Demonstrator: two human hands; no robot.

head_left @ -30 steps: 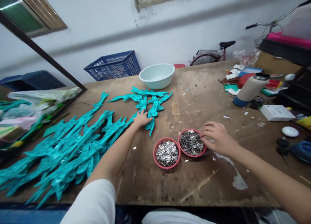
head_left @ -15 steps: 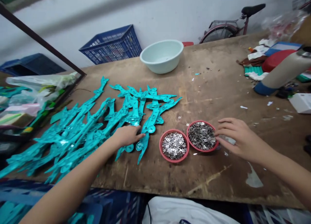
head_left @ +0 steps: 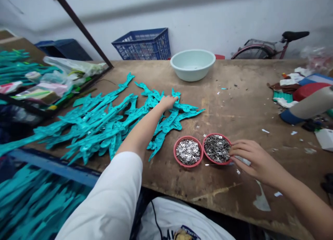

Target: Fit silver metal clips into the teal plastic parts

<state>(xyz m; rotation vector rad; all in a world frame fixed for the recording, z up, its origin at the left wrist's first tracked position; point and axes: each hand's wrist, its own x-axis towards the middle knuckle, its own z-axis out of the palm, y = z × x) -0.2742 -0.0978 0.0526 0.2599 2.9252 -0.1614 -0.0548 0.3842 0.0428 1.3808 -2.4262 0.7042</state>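
Observation:
Many teal plastic parts (head_left: 104,129) lie in a loose pile across the left and middle of the table. My left hand (head_left: 168,101) reaches onto the far right part of that pile, its fingers bent around a teal piece. Two red baskets stand side by side: one (head_left: 188,151) holds shiny flat metal bits, the other (head_left: 217,148) darker metal clips. At the right rim of the second basket is my right hand (head_left: 246,156), thumb apart from the fingers, with nothing visible in it.
A pale green basin (head_left: 193,64) and a blue crate (head_left: 143,45) are at the back. A bottle (head_left: 307,104), cloths and a white box (head_left: 325,139) sit on the right. A dark metal bar (head_left: 80,28) slants at the left. More teal parts lie lower left.
My left hand has moved away from me, from the near teal parts to the far ones. The view has shifted left. My right hand stays beside the darker clips.

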